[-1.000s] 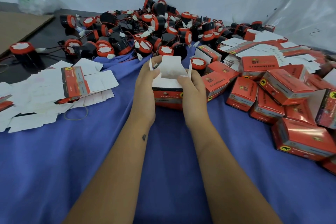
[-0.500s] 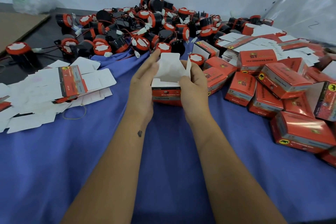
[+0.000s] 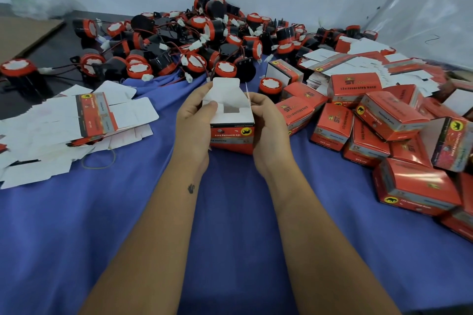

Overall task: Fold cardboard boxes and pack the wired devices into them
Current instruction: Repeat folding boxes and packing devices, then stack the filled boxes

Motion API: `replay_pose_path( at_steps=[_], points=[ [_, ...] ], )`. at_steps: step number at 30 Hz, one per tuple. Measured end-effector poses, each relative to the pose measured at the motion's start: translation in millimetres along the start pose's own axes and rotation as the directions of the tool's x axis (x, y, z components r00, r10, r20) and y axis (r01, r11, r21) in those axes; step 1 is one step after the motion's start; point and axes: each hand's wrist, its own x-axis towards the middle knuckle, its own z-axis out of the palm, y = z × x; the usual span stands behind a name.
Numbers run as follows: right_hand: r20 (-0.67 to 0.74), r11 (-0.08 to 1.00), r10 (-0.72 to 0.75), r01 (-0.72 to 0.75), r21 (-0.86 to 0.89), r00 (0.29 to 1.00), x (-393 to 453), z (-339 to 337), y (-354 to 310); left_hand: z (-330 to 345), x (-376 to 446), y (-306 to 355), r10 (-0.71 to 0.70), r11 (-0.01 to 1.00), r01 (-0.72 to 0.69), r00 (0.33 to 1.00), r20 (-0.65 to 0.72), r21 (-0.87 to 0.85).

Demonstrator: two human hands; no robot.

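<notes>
A small red cardboard box (image 3: 231,137) stands on the blue cloth at the centre, its white top flaps up and open. My left hand (image 3: 194,125) grips its left side, thumb over the left flap. My right hand (image 3: 268,128) grips the right side, fingers curled round the wall. The inside of the box is white; I cannot tell what it contains. A heap of red-and-black wired devices (image 3: 199,43) lies beyond the box. Flat unfolded box blanks (image 3: 76,125) are stacked at the left.
Several closed red boxes (image 3: 384,120) pile up at the right, more blanks (image 3: 363,61) behind them. A blue cloth (image 3: 128,225) covers the table. A rubber band (image 3: 98,161) lies near the blanks. A wall stands behind; brown cardboard (image 3: 23,30) lies far left.
My left hand's fingers, stretched out along the left flap half a second ago, have curled in over it. The box has stayed between both hands.
</notes>
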Motion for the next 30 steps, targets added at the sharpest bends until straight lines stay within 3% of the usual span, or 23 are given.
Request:
replay_pose_path(
  at_steps=[16, 21, 24, 30],
  points=[
    [0.058, 0.984, -0.133, 0.138, -0.110, 0.989, -3.7, 7.6, -8.2, 0.6, -1.1, -0.7, 0.100, 0.993, -0.105, 0.990, 0.096, 0.049],
    [0.024, 0.981, -0.157, 0.159, -0.111, 0.987, -5.2, 7.5, -8.0, 1.5, -2.5, -3.0, 0.012, 0.998, -0.009, 0.998, 0.057, -0.055],
    [0.008, 0.991, -0.130, 0.130, -0.020, 0.991, -6.2, 6.1, -8.1, 1.0, -3.2, -2.2, -0.069, 0.989, 0.081, 0.993, 0.090, -0.127],
    [0.087, 0.989, -0.119, 0.111, 0.095, 0.989, -5.4, 3.9, -9.8, 1.2, -5.6, 1.3, 0.053, 0.998, -0.050, 0.993, 0.106, -0.024]
  ],
)
